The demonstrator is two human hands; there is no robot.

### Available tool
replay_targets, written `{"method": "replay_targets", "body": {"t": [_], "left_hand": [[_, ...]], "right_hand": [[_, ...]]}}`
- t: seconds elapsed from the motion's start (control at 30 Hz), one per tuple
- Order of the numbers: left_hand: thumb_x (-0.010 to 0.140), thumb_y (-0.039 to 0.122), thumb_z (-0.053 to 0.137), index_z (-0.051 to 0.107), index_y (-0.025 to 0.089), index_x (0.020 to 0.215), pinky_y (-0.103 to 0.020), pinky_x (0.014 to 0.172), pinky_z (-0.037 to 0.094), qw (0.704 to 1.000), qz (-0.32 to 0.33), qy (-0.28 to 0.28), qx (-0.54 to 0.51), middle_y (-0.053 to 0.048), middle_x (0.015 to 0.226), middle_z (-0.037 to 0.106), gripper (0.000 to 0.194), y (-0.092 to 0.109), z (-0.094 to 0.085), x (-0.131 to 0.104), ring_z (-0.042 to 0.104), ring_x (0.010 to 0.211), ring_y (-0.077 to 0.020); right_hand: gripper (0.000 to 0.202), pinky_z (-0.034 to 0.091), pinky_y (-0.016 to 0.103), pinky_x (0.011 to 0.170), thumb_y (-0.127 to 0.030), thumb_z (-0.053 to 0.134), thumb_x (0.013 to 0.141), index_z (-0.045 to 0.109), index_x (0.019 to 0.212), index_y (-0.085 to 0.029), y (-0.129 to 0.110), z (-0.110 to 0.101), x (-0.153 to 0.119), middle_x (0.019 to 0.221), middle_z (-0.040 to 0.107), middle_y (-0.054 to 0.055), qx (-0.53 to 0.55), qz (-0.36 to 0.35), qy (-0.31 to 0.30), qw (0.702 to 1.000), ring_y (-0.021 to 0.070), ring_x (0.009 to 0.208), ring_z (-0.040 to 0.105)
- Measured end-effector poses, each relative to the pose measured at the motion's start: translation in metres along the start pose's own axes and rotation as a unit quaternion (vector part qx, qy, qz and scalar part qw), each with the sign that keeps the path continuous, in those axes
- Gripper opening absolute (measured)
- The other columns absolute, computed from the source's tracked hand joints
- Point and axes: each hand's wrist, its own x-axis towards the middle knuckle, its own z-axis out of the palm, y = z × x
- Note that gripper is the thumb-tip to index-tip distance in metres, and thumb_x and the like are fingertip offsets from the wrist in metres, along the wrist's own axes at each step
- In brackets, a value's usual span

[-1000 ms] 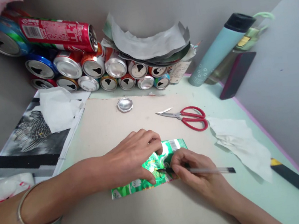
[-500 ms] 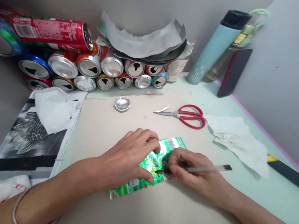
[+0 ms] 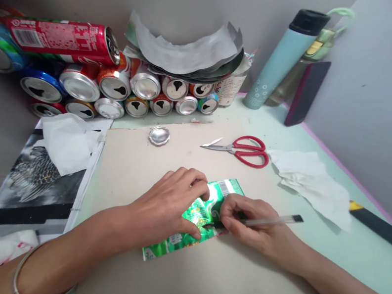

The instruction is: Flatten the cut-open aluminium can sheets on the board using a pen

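Observation:
A green metal sheet cut from a can (image 3: 216,198), shiny and printed with a barcode, lies on the beige board. My left hand (image 3: 164,207) rests over its left part, thumb and fingers apart, pressing it down; the fingers hide some of the sheet. In my right hand (image 3: 252,223) is a pen (image 3: 272,221) with a clear barrel, pinched near its front end. The pen's dark tip touches or hovers just over the sheet, beside my left thumb. Behind the hands lie red-handled scissors (image 3: 249,150) and a can's round silver bottom (image 3: 159,136).
Stacked drink cans (image 3: 114,85) line the wall, with curved metal sheets (image 3: 188,55) on top. Crumpled tissue (image 3: 311,188) and a black-and-yellow cutter (image 3: 390,230) lie at right. A blue bottle (image 3: 273,69) and a phone (image 3: 307,93) stand behind. Left is a printed picture (image 3: 36,179).
The whole view has shifted very slightly. The pen tip has moved a touch to the left on the sheet; both hands otherwise keep their places.

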Motion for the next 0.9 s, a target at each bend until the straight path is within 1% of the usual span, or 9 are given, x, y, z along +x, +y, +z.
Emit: {"method": "replay_targets", "body": {"t": [0.3, 0.5, 0.9], "left_hand": [[0.067, 0.034, 0.097, 0.053, 0.024, 0.108, -0.037, 0.095, 0.037, 1.0, 0.0, -0.001, -0.001, -0.004, 0.131, 0.053, 0.061, -0.0007, 0.0012, -0.0001, 0.049, 0.121, -0.0265], [0.066, 0.035, 0.098, 0.054, 0.024, 0.108, -0.036, 0.094, 0.038, 1.0, 0.004, 0.005, 0.0, -0.003, 0.131, 0.053, 0.062, -0.0013, 0.0027, 0.0004, 0.049, 0.121, -0.0259], [0.066, 0.033, 0.098, 0.053, 0.024, 0.109, -0.036, 0.095, 0.038, 1.0, 0.003, 0.001, -0.001, -0.003, 0.131, 0.053, 0.062, -0.0002, 0.0009, 0.0, 0.049, 0.121, -0.026]], "right_hand": [[0.018, 0.036, 0.025, 0.057, -0.019, 0.052, 0.093, 0.049, 0.075, -0.022, 0.0028, -0.0018, -0.0023, 0.069, 0.05, -0.004, 0.005, 0.004, -0.007, 1.0, 0.0132, 0.063, 0.044], [0.018, 0.034, 0.025, 0.056, -0.02, 0.052, 0.093, 0.05, 0.075, -0.021, 0.0023, -0.0024, -0.0023, 0.068, 0.049, -0.004, 0.002, -0.001, -0.01, 1.0, 0.0126, 0.062, 0.041], [0.016, 0.033, 0.024, 0.055, -0.018, 0.054, 0.091, 0.051, 0.076, -0.021, 0.0004, -0.0023, -0.0008, 0.068, 0.049, -0.004, 0.007, -0.001, -0.018, 1.0, 0.0119, 0.061, 0.041]]}}
